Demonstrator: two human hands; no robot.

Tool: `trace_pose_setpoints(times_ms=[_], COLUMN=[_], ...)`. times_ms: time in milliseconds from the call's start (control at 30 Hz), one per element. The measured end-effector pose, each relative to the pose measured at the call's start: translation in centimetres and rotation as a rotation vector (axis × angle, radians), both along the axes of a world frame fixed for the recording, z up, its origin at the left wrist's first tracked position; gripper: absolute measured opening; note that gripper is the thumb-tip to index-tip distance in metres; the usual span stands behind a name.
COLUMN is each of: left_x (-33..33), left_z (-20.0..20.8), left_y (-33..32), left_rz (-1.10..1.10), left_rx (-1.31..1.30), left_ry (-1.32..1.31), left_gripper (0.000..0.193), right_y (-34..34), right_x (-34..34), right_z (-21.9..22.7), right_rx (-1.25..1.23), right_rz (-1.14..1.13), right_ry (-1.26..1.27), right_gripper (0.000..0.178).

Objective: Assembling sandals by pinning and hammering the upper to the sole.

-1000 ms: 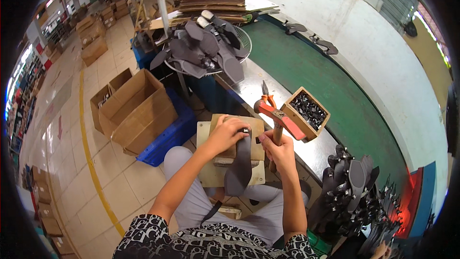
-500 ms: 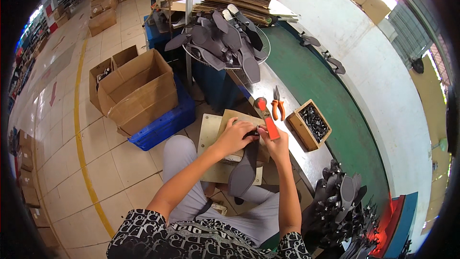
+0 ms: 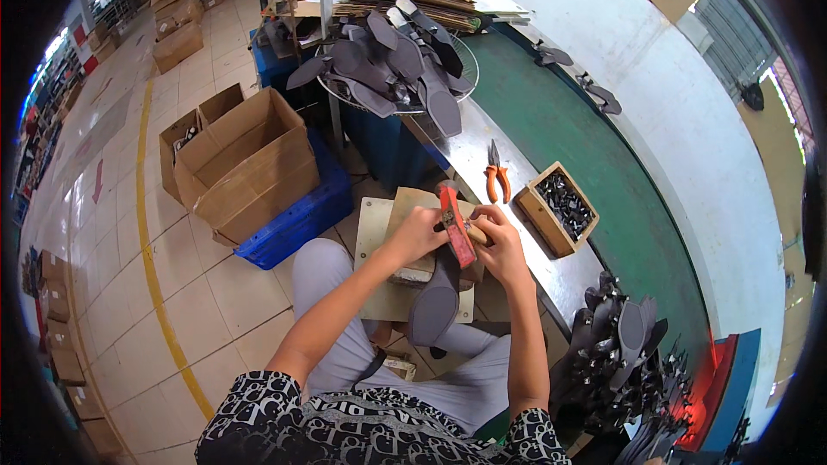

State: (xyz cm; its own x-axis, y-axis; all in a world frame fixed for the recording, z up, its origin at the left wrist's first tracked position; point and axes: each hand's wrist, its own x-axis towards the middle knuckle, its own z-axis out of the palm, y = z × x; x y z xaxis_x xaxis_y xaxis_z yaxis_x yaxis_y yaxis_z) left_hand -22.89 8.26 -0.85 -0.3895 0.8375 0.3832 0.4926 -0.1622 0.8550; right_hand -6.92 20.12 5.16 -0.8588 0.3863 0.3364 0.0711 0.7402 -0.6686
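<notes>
A dark grey shoe sole (image 3: 434,306) lies with its wide end toward me, its far end on a work block (image 3: 413,274) between my knees. My left hand (image 3: 417,235) is closed on that far end, partly hidden behind the hammer. In my right hand (image 3: 502,245) is a hammer (image 3: 456,229) with a red head and a short wooden handle. Its head is over the sole's far end, close to my left fingers; whether it touches cannot be seen.
Orange-handled pliers (image 3: 494,174) and a wooden box (image 3: 558,209) of small black parts lie on the metal bench edge. A wire basket (image 3: 326,77) of soles stands beyond. More soles (image 3: 616,353) are heaped at the right. Cartons (image 3: 250,164) and a blue crate (image 3: 327,194) stand left.
The hammer has turned in my right hand, and its red head has swung left over the sole. My left hand stays at the sole's far end. The view has shifted slightly.
</notes>
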Motion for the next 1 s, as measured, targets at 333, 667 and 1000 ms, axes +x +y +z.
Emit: trace_pose_setpoints(times_ms=[333, 667, 1000], left_x=[0.4, -1.7, -2.1], left_z=[1.8, 4.0, 0.1], left_y=[0.0, 0.0, 1.3], left_rz=[-0.084, -0.102, -0.166], left_rx=[-0.096, -0.289, -0.237], left_ry=[-0.272, 0.395, 0.297], left_gripper=[0.029, 0.045, 0.053], right_y=[-2.5, -0.9, 0.2], right_x=[2.1, 1.3, 0.4], right_z=[-0.3, 0.5, -0.8], right_rx=[-0.385, -0.208, -0.365], right_rz=[-0.339, 0.022, -0.132], right_ry=[0.294, 0.151, 0.115], right_gripper=[0.021, 0.029, 0.019])
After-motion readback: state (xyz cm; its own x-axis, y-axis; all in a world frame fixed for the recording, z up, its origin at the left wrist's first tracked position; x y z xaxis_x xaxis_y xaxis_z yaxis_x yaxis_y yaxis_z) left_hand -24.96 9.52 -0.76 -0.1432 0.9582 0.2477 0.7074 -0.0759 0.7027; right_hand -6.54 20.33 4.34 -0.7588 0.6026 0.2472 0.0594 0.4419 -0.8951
